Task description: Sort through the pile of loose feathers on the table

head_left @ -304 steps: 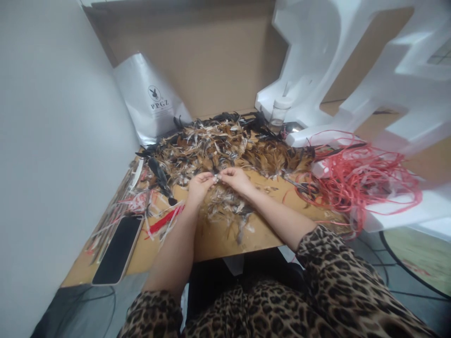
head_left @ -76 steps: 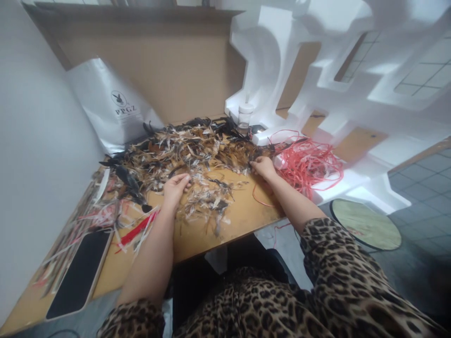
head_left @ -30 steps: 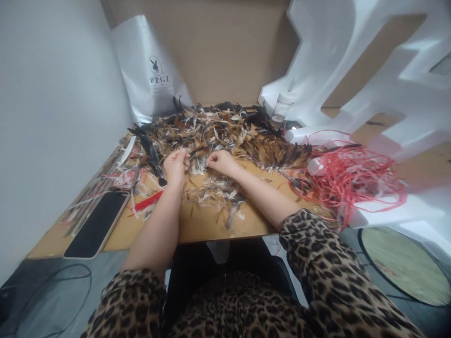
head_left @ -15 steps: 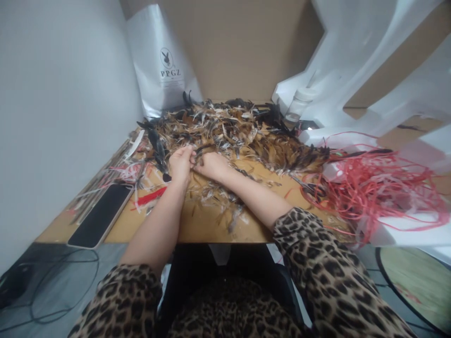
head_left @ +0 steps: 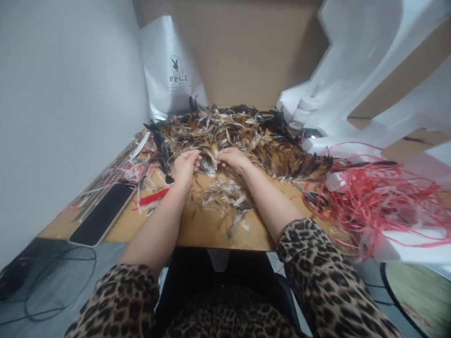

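Note:
A large heap of brown, black and whitish feathers (head_left: 225, 124) covers the back of the table. My left hand (head_left: 186, 168) is at the heap's front edge, thumb and fingers pinched together; what they hold is too small to make out. A little to the right, my right hand (head_left: 233, 158) pinches a pale brown feather. Greyish fluffy feathers (head_left: 208, 166) show in the gap between the hands. Below them, a loose scatter of small feathers (head_left: 227, 195) lies on the tabletop. Left of my left hand is a dark feather bundle (head_left: 162, 152).
A phone (head_left: 102, 213) lies at the left edge beside thin sticks (head_left: 105, 180) and a red strip (head_left: 153, 197). On the right are tangled pink-red plastic strings (head_left: 384, 197), scissors (head_left: 315, 197) and a clear jar (head_left: 305, 112). A silver bag (head_left: 172, 84) stands behind.
My hands, close together before, have moved apart, the right one going right. Greyish feathers now show between them. The whole view has shifted slightly.

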